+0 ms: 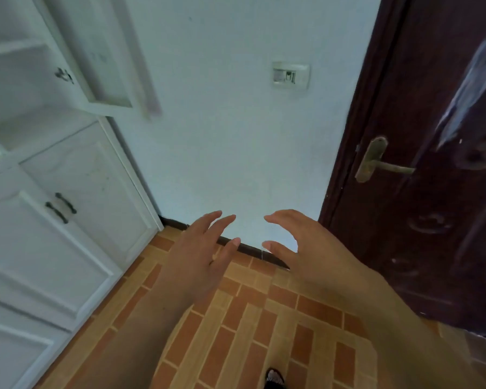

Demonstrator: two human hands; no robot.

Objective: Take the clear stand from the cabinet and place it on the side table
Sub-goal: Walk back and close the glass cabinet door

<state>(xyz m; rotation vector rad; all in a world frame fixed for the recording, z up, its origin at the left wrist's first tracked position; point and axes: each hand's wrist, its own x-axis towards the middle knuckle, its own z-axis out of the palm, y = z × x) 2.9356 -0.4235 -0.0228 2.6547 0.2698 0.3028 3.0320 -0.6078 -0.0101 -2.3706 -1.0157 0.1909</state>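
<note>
My left hand and my right hand hover side by side in front of me over the tiled floor, fingers spread and relaxed, holding nothing. A white cabinet fills the left side, with closed lower doors and an upper glass door swung open toward the wall. Its open shelves at the upper left look bare from here. No clear stand and no side table are in view.
A pale blue wall with a switch plate faces me. A dark brown door with a brass lever handle stands at the right. Orange brick-pattern tiles cover the floor. A dark shoe tip shows at the bottom.
</note>
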